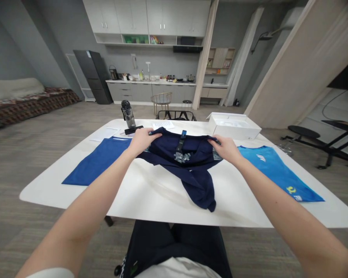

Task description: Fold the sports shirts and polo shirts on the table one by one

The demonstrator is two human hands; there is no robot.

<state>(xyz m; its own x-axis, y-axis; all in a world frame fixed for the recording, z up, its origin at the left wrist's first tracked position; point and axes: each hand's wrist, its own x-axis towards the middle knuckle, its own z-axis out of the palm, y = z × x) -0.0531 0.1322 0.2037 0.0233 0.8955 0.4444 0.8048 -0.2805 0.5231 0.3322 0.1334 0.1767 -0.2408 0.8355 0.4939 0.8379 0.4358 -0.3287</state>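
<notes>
Clearly legible wording is hard to find: the dark tag (180,144) at the middle of the navy top (188,174), with a blue end uppermost, bears lettering too small to read. On the bright blue T-shirt (274,172), slanted white bars (261,157) sit near the upper edge, and a yellow emblem (291,189) and a small white patch (298,198) near the lower one; the patch can't be read. Print on the paper sheet (163,125) is equally illegible.

The navy top is held over the middle of the white table (159,204), its upper edge stretched between the two hands. Its cloth is dark and creased, with grey patterned areas at the centre and both sides, and a sleeve trails toward the table's near edge. The left hand (142,139) pinches one end of that edge between thumb and fingers; the right hand (226,148) pinches the other likewise.

A royal blue shirt (97,164) lies flat on the left, partly covered by the left forearm. Beyond it stands a dark-lidded bottle (128,115), next to a black object (133,130). An open white box (233,129) sits at the far right.
</notes>
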